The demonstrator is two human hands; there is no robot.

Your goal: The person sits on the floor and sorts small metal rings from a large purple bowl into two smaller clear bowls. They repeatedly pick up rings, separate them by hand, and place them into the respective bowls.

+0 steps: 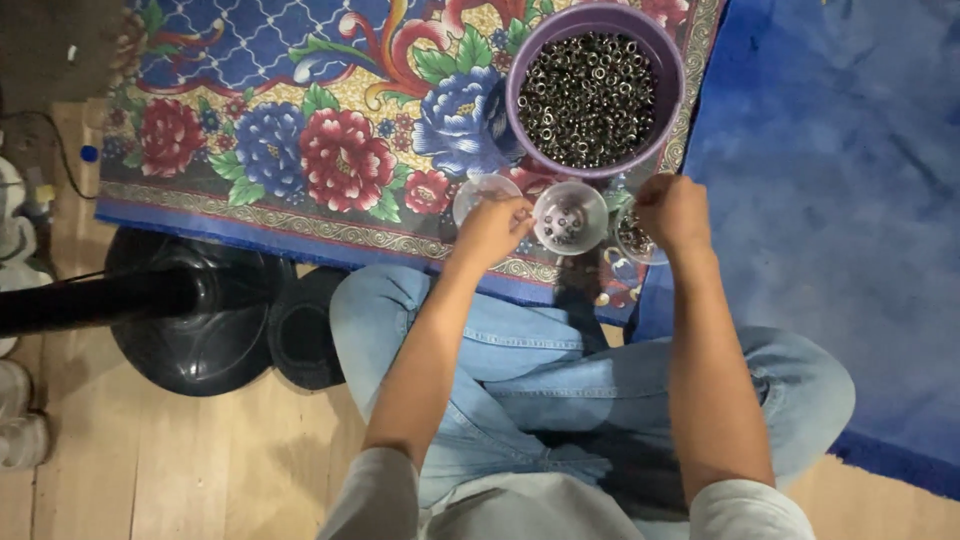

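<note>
Bent knees in pale blue jeans (520, 350) fill the lower centre. Above them, the left hand (492, 228) pinches narrowly over one clear cup (480, 190); the right hand (672, 210) is fisted, contents hidden, beside a middle cup (570, 215). At top centre, a purple bowl (520, 80) brims with metal eyelets (590, 98).

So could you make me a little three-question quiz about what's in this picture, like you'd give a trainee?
1. True or false: the purple bowl is empty.
2. How many small clear cups stand near the hands: A two, B three, C five?
3. Which hand is over the leftmost cup?

Key
1. False: it is full of small metal rings.
2. B.
3. The left hand; the right hand is closed by the rightmost cup.
</note>
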